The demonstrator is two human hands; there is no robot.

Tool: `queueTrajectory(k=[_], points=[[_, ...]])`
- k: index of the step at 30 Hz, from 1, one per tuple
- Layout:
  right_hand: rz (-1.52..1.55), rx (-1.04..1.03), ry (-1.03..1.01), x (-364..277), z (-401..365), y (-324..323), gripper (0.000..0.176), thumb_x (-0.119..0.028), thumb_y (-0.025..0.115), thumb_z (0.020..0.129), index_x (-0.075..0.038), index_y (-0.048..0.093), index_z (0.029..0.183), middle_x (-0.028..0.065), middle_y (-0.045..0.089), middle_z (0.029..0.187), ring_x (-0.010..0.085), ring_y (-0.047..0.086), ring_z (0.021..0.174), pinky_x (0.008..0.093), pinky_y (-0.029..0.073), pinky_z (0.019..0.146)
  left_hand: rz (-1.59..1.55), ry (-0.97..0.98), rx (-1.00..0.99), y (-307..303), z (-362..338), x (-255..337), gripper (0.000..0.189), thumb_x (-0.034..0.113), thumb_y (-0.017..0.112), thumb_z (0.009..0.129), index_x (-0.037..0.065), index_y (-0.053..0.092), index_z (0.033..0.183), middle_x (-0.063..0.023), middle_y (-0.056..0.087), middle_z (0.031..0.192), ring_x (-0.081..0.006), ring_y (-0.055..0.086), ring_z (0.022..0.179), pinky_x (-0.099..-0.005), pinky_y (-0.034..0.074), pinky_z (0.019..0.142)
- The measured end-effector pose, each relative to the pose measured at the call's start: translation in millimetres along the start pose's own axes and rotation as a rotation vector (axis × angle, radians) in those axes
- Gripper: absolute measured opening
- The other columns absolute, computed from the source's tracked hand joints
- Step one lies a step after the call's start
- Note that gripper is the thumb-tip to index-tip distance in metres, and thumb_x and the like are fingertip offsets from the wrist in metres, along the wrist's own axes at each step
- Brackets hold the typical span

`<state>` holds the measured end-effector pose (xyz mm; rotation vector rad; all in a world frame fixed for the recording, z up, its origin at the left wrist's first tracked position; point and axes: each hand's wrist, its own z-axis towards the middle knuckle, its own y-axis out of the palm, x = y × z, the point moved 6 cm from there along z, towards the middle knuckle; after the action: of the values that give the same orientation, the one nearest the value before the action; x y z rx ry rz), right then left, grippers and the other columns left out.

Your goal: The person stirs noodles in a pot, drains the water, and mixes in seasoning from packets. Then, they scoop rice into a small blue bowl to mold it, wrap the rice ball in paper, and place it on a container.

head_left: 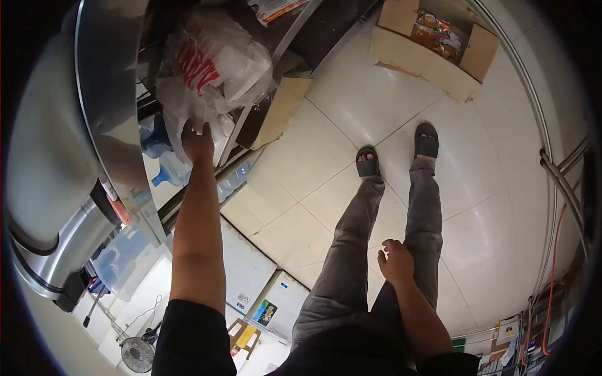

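Note:
A white, see-through plastic bag (219,66) with red print lies on a shelf at the upper left. My left hand (198,143) reaches to its lower edge, thumb and fingers apart against the loose plastic; whether they pinch any of it is not clear. Blue plastic bottles (172,170) lie beside and below that hand. My right hand (396,262) hangs in front of my right leg, holding nothing, its fingers loosely bent and apart.
An open cardboard box (401,53) with small colourful packets stands on the tiled floor at the upper right. A cardboard flap (282,113) juts from the shelf. Metal rails (533,94) run along the right. White appliances (248,266) and a fan (137,354) are at the lower left.

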<state>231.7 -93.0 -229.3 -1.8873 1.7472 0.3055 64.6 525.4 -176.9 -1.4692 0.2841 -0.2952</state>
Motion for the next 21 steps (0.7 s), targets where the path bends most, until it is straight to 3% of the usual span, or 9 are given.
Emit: queueTrajectory(k=[4,7,9,11,12,15,17,18,21], points=[[0.102,0.051,0.036,5,0,12,0.025,-0.016,0.068,0.088,-0.006,0.064,0.111,0.0115,0.068,0.099,0.0307,0.067,0.092,0.0429,0.054,0.08,0.13,-0.071,-0.041,-12,-2,-20,0.034,0.021,0.064,0.093,-0.002,0.066,0.117,-0.0235,0.07,0.109,-0.0399,0.069,0.095,-0.0471,0.054,0.082],[0.045,0.076,-0.053,4,-5,22,0.024,-0.014,0.068,0.088,-0.005,0.064,0.111,0.012,0.068,0.098,0.0298,0.068,0.088,0.0421,0.055,0.077,-0.223,-0.259,0.224,-39,-18,-49,0.026,0.018,0.058,0.097,-0.006,0.065,0.104,-0.0223,0.07,0.103,-0.0338,0.068,0.086,-0.044,0.052,0.078],[0.096,0.065,-0.05,2,-9,24,0.023,-0.013,0.068,0.088,-0.005,0.064,0.11,0.0124,0.068,0.099,0.0292,0.069,0.085,0.0414,0.055,0.076,0.062,0.013,0.221,-61,-39,-48,0.024,0.018,0.059,0.098,-0.004,0.061,0.109,-0.0198,0.067,0.11,-0.0281,0.069,0.095,-0.0386,0.055,0.077],[0.129,0.063,-0.051,-2,-13,17,0.022,-0.012,0.068,0.088,-0.004,0.065,0.109,0.0125,0.068,0.099,0.0286,0.069,0.082,0.0408,0.055,0.076,-0.284,-0.211,0.195,-101,-68,-28,0.023,0.017,0.057,0.1,-0.002,0.056,0.113,-0.0149,0.064,0.111,-0.0233,0.067,0.102,-0.0356,0.057,0.075],[0.138,0.061,-0.053,-4,-16,12,0.022,-0.011,0.068,0.088,-0.004,0.065,0.109,0.0125,0.069,0.098,0.0282,0.069,0.082,0.0406,0.056,0.076,-0.776,-0.558,0.155,-118,-94,0,0.021,0.016,0.055,0.101,-0.001,0.053,0.115,-0.0113,0.062,0.108,-0.0212,0.064,0.104,-0.0354,0.057,0.075],[0.15,0.1,-0.099,-22,-29,-21,0.021,-0.008,0.068,0.088,-0.003,0.066,0.109,0.0124,0.07,0.094,0.0259,0.07,0.08,0.0375,0.056,0.074,-1.092,-0.525,0.246,-151,-149,41,0.022,0.014,0.049,0.105,-0.002,0.053,0.119,-0.0077,0.061,0.105,-0.0119,0.054,0.088,-0.0263,0.045,0.067],[0.154,0.129,-0.129,-33,-36,-50,0.02,-0.007,0.067,0.089,-0.003,0.067,0.109,0.0125,0.07,0.092,0.0253,0.071,0.08,0.0361,0.056,0.074,-0.694,-0.274,0.067,-178,-185,52,0.021,0.01,0.048,0.105,-0.002,0.054,0.121,-0.0078,0.063,0.105,-0.0142,0.057,0.088,-0.0278,0.048,0.071],[0.157,0.136,-0.134,-35,-40,-65,0.02,-0.007,0.067,0.089,-0.003,0.067,0.109,0.0125,0.071,0.091,0.0256,0.071,0.08,0.0361,0.056,0.075,-0.758,-0.385,-0.017,-196,-201,77,0.023,0.007,0.051,0.102,-0.003,0.056,0.122,-0.0082,0.065,0.102,-0.0165,0.059,0.084,-0.0316,0.05,0.074],[0.139,0.175,-0.133,-44,-51,-115,0.02,-0.01,0.067,0.09,-0.002,0.067,0.108,0.0127,0.071,0.092,0.0259,0.071,0.082,0.0364,0.056,0.077,-0.343,0.054,-0.195,-238,-226,132,0.019,0.001,0.064,0.088,0.0,0.06,0.107,-0.0203,0.063,0.086,-0.0399,0.064,0.079,-0.0424,0.051,0.07]])
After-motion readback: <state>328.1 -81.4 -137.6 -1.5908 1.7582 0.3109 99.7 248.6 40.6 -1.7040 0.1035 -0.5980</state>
